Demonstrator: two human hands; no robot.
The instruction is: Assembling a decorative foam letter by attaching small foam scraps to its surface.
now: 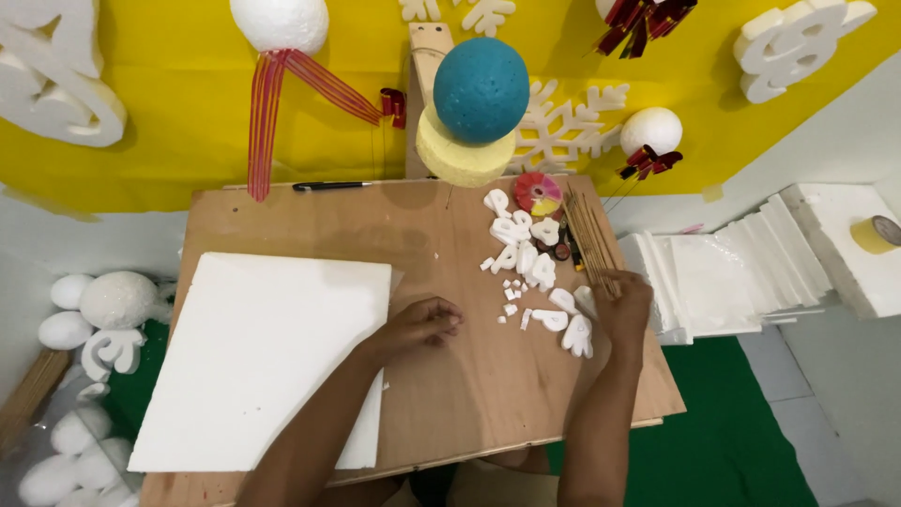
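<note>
Head view, looking down on a plywood work board (450, 394).

Left hand (419, 326): resting near the middle of the board, just off the right edge of a large white foam sheet (267, 357). Fingers curled inward, loosely clenched; whether they pinch anything small cannot be told.

Right hand (622, 313): close to the board's right edge, fingers closed around the near ends of a bundle of thin wooden sticks (589, 235). The sticks run from the hand toward the far right corner of the board.

White foam cut-out pieces (530, 272): scattered in a loose patch between the 2 hands and up toward the far edge, with small crumbs among them. Several larger pieces lie just beside the right hand.

Foam sheet covers most of the left half of the board, slightly skewed to its edges.

Far edge of board: a black pen (330, 186) lies along it at left; a round pink and yellow disc (538, 193) sits near the far ends of the sticks. A teal foam ball (481, 90) stands above a pale yellow foam disc (462, 155) just beyond the far edge.

Off the right edge: a stack of white foam slabs (723, 282), and farther right a roll of yellow tape (878, 234) on a foam block.
</note>
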